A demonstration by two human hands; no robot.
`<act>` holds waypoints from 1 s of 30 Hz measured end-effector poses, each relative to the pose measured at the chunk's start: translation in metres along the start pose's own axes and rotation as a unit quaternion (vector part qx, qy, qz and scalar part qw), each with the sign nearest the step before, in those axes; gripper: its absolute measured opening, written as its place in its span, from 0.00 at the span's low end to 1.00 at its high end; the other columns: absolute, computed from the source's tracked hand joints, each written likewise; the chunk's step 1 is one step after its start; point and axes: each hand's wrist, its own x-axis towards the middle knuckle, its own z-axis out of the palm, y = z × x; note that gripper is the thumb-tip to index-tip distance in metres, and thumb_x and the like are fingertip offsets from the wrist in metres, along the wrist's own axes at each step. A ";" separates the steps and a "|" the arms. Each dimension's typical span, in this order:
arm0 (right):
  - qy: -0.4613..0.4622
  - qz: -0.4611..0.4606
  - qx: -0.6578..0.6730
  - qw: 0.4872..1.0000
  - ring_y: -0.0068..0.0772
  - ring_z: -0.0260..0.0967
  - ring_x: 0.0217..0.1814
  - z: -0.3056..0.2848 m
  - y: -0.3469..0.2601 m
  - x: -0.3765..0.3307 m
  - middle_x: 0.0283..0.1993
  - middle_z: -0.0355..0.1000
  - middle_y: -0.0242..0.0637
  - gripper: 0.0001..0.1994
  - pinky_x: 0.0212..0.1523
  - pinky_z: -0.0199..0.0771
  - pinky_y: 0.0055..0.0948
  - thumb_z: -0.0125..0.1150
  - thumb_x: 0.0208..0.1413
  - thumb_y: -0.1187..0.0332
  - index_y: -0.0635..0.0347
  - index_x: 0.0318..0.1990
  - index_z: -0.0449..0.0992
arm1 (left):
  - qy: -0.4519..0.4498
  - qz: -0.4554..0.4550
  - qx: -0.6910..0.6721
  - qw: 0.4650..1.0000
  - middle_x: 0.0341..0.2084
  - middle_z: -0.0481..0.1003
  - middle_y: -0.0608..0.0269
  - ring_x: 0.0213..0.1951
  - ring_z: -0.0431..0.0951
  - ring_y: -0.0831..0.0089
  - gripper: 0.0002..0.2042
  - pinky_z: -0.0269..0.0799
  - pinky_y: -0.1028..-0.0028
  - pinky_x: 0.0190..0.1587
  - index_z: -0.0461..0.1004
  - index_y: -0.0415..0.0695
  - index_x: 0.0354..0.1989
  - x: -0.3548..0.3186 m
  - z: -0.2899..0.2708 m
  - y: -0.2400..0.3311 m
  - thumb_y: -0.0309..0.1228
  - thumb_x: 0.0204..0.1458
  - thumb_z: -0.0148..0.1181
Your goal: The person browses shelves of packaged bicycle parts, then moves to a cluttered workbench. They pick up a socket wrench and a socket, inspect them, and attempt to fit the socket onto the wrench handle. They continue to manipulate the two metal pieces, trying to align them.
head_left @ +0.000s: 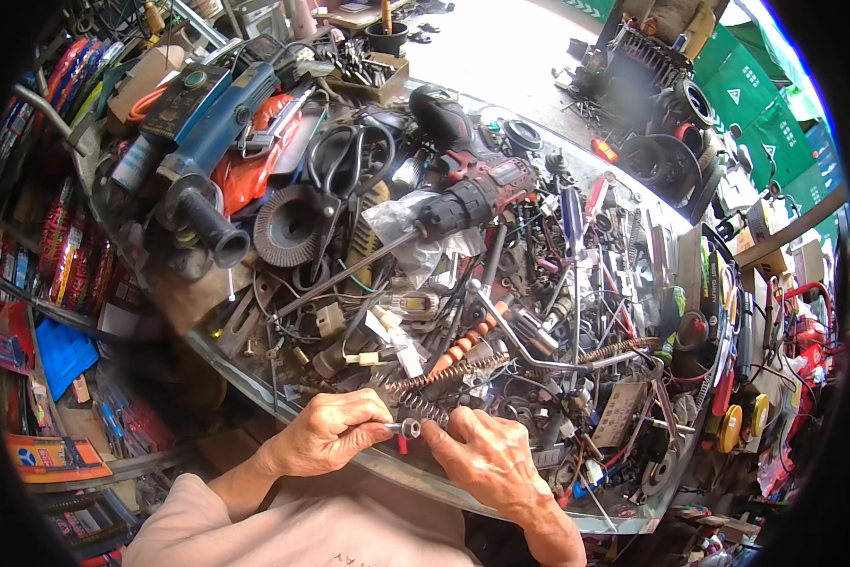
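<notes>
My left hand (335, 430) is closed in a pinch on a small silver metal fitting (410, 429) with a round, holed end, at the near edge of the cluttered table. The fitting points right, toward my right hand (486, 454). That hand has its fingers curled, with the fingertips close to the round end. Whether they touch it, or hold some small piece, I cannot make out. Just beyond the hands lie a coil spring (423, 406) and a longer rusty spring (458, 370). An orange-brown beaded rod (467, 338) rests behind them.
A cordless drill (477, 194) with a long bit lies across the heap. To its left are black-handled scissors (335, 170), a flap disc (288, 227) and a blue angle grinder (217, 132). A bent metal rod (529, 354) lies right of centre. Packed goods (66, 255) fill the left side.
</notes>
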 end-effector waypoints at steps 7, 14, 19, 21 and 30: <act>0.061 0.004 0.048 0.997 0.29 0.67 0.22 -0.004 0.006 -0.002 0.23 0.64 0.29 0.12 0.17 0.65 0.29 0.68 0.44 0.69 0.52 0.39 0.77 | -0.052 -0.011 -0.058 0.997 0.26 0.73 0.59 0.23 0.71 0.74 0.06 0.67 0.76 0.26 0.74 0.34 0.32 0.001 -0.002 0.005 0.25 0.57 0.57; 0.119 0.029 0.062 0.991 0.31 0.68 0.20 -0.015 0.008 -0.005 0.22 0.65 0.31 0.06 0.17 0.67 0.29 0.66 0.48 0.69 0.55 0.34 0.76 | -0.073 -0.059 -0.170 0.981 0.24 0.75 0.59 0.20 0.72 0.78 0.07 0.67 0.80 0.22 0.75 0.33 0.30 -0.035 -0.051 0.003 0.25 0.58 0.56; 0.131 0.006 0.051 0.990 0.31 0.68 0.20 -0.014 0.004 -0.003 0.22 0.66 0.31 0.05 0.18 0.69 0.28 0.65 0.49 0.70 0.57 0.33 0.76 | -0.086 -0.126 -0.104 0.983 0.23 0.75 0.61 0.22 0.74 0.78 0.09 0.68 0.80 0.23 0.76 0.34 0.31 -0.050 -0.060 -0.008 0.28 0.58 0.57; 0.118 0.006 0.051 0.992 0.31 0.69 0.20 -0.014 0.002 -0.004 0.22 0.66 0.31 0.05 0.19 0.70 0.28 0.65 0.49 0.71 0.58 0.32 0.75 | -0.052 -0.123 -0.106 0.985 0.23 0.75 0.62 0.22 0.74 0.79 0.10 0.68 0.80 0.23 0.76 0.34 0.31 -0.046 -0.058 -0.012 0.29 0.58 0.57; 0.148 0.021 0.092 0.984 0.30 0.65 0.14 -0.008 0.010 -0.004 0.17 0.65 0.29 0.05 0.14 0.63 0.28 0.68 0.48 0.69 0.56 0.32 0.78 | 0.016 -0.096 -0.179 0.979 0.25 0.76 0.55 0.23 0.79 0.71 0.09 0.72 0.78 0.23 0.75 0.31 0.34 -0.035 -0.061 -0.028 0.27 0.56 0.59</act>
